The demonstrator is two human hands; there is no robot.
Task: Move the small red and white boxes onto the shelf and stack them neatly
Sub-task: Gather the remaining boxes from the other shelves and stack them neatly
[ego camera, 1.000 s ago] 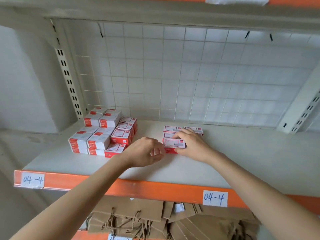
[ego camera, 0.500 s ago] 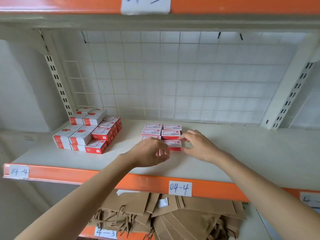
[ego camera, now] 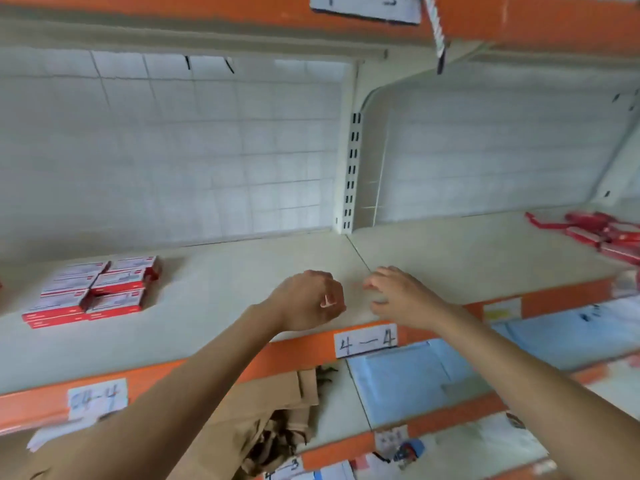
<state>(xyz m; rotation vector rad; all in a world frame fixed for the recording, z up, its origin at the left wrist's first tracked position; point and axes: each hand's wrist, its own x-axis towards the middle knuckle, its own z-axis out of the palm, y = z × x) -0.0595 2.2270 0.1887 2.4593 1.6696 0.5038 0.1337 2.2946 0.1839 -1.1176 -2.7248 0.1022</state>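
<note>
The left hand [ego camera: 308, 299] is loosely curled with nothing in it, hovering over the front of the shelf [ego camera: 242, 271]. Just beside it, the right hand [ego camera: 398, 296] has relaxed, spread fingers and holds nothing. To the left, a neat stack of red and white boxes [ego camera: 91, 291] sits on the shelf. More red boxes [ego camera: 602, 233] lie blurred at far right. A label [ego camera: 365, 340] is stuck to the orange edge.
</note>
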